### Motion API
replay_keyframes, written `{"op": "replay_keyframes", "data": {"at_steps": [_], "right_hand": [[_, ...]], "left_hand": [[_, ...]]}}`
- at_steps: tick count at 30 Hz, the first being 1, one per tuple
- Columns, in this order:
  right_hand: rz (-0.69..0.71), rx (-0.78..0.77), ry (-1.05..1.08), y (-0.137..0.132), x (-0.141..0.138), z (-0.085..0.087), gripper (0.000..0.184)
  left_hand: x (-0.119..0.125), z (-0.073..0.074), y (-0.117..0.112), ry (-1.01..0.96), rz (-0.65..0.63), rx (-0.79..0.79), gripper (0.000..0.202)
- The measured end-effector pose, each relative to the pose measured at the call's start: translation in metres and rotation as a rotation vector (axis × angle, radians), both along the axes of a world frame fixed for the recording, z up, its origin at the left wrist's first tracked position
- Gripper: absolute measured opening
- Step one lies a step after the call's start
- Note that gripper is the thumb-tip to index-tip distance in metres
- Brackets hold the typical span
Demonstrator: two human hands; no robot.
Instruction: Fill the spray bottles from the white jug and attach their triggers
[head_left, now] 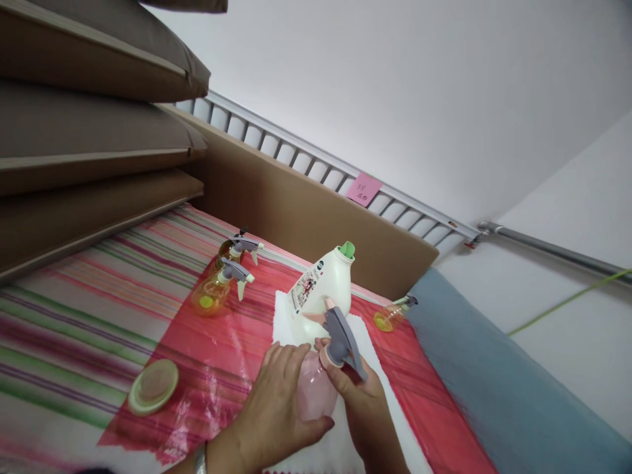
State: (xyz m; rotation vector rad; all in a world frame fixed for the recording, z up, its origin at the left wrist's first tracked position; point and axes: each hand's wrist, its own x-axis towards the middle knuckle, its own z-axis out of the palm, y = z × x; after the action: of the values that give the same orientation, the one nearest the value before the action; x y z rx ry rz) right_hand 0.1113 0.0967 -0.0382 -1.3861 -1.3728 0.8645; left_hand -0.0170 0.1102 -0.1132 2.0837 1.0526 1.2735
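Observation:
Between my hands is a pink see-through spray bottle [316,388] with a grey and pink trigger head [340,339]. My left hand [276,401] wraps round the body of the bottle from the left. My right hand [363,401] grips its neck, with thumb and fingers at the pink collar under the trigger head. Just beyond stands a large white jug [328,280] with a printed label and a green spout, on a white cloth [365,329]. The lower part of the jug is partly hidden behind the spray bottle.
Yellow spray bottles [212,293] stand at the left; another small one [392,316] is at the right. A pale green lid [153,387] lies on the red plastic sheet [217,355]. Brown cushioned panels [99,125] rise at left, and a brown board [296,210] backs the surface.

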Motion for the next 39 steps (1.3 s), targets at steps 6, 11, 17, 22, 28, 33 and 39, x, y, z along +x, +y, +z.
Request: {"op": "replay_keyframes", "data": {"at_steps": [6, 11, 17, 22, 28, 33, 39], "right_hand": [[-0.142, 0.084, -0.030, 0.005, 0.003, -0.012, 0.038], [0.041, 0.012, 0.158, 0.005, -0.008, -0.003, 0.035], [-0.091, 0.060, 0.113, 0.007, -0.002, -0.010, 0.045], [0.001, -0.028, 0.094, 0.004, 0.006, -0.012, 0.043], [-0.250, 0.012, -0.088, 0.000, 0.005, -0.012, 0.038], [-0.133, 0.021, 0.012, 0.002, 0.010, -0.014, 0.051], [-0.244, 0.138, -0.362, 0.003, 0.020, -0.022, 0.028]], "left_hand": [[0.000, 0.001, 0.001, 0.013, 0.021, 0.017, 0.079], [-0.004, 0.010, 0.003, -0.044, 0.017, 0.014, 0.087], [-0.004, 0.010, 0.004, -0.009, 0.005, 0.041, 0.082], [-0.001, 0.001, 0.005, -0.012, 0.065, 0.012, 0.081], [-0.001, 0.006, 0.002, 0.052, 0.006, 0.029, 0.082], [-0.002, 0.012, 0.001, 0.067, 0.006, 0.045, 0.080], [-0.001, 0.006, 0.002, 0.080, 0.024, 0.066, 0.074]]}}
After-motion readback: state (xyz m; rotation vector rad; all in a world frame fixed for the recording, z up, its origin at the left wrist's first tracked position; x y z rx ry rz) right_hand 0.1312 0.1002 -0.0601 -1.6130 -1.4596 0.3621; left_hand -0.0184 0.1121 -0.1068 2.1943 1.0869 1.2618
